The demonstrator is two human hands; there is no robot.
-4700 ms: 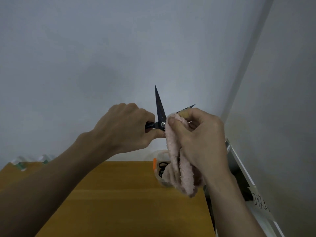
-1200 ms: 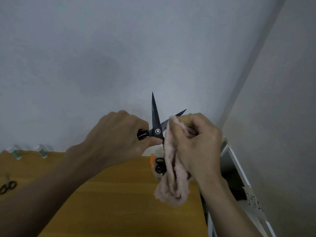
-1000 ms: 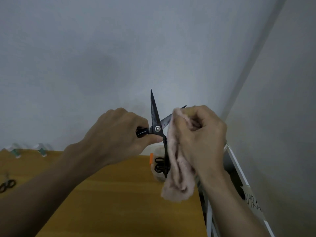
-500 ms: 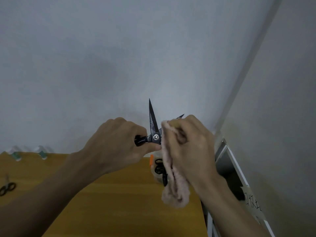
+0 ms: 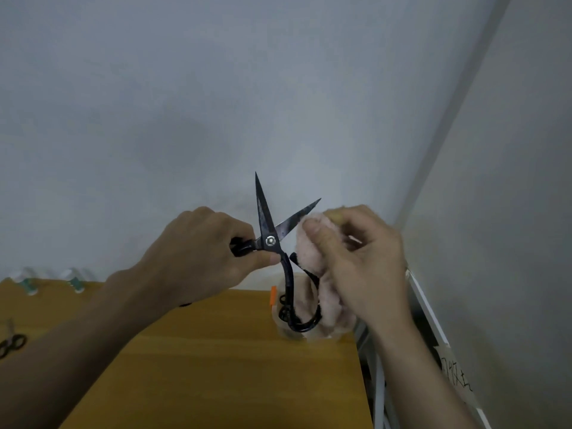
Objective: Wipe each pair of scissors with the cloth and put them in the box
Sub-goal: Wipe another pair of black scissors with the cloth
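My left hand (image 5: 204, 252) grips one handle of the black scissors (image 5: 268, 230), held up in front of the wall with the blades spread apart. One blade points straight up, the other slants up to the right. My right hand (image 5: 359, 261) holds the pink cloth (image 5: 311, 252) bunched against the slanted blade. The free handle loop hangs down in front of the clear box (image 5: 280, 308) with an orange clip, which stands at the table's far right corner with dark scissor handles inside.
The wooden table (image 5: 216, 366) stretches below my arms. Another small pair of scissors (image 5: 12, 345) lies at its left edge. Two white spools (image 5: 74, 281) stand by the wall at the back left. A white shelf frame (image 5: 427, 320) runs along the right.
The cloth has slid outward along the slanted blade, so more of that blade and the lower handle loop now show. The left hand has stayed in place.
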